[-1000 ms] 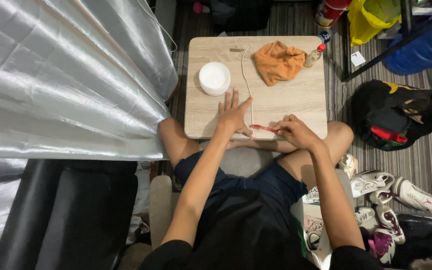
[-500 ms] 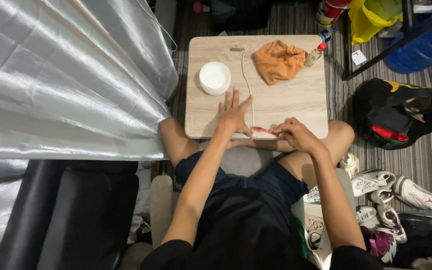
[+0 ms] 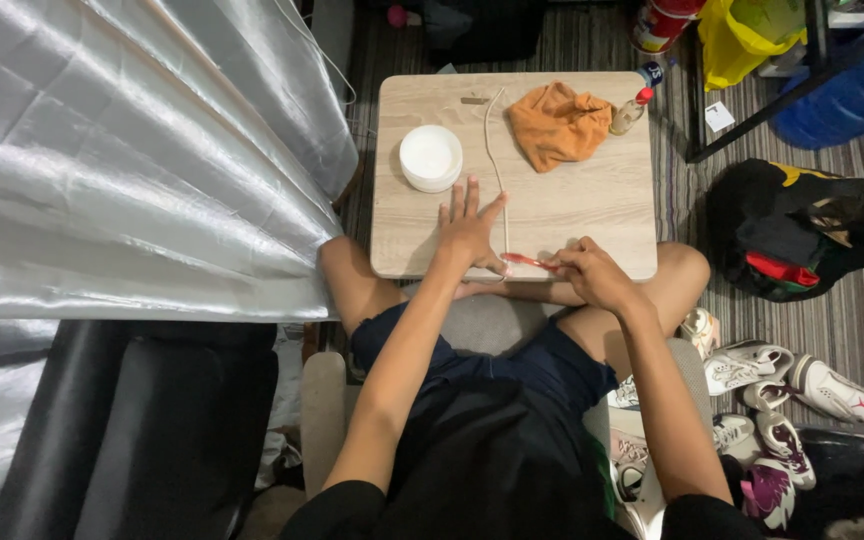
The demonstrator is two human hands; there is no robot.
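Left hand (image 3: 469,232): flat on the wooden table (image 3: 592,210), palm down, fingers spread, grasping nothing; it presses on the thin pale strip (image 3: 493,150)
Right hand (image 3: 592,275): clenched around the rear end of a slim red tool (image 3: 530,262), tip aimed at the left hand's thumb side
Strip, position: runs from under the left hand straight away from the person toward the table's far edge, bending slightly near its far end
Red tool, position: between the two hands, low over the table's near edge, tip just beside the strip
Strip, handling (judgement): looks light, thin and flexible; likely slides or curls unless pinned flat, so hold by pressing close to the working point
Red tool, handling (judgement): light, stiff, narrow; best pinched near the rear, as a pen
White round container (image 3: 430,157): beyond the left hand, to its outer side, apart from it
Orange cloth (image 3: 558,122): crumpled, beyond the right hand, soft
Small bottle (image 3: 630,112): just beside the cloth, at the far corner
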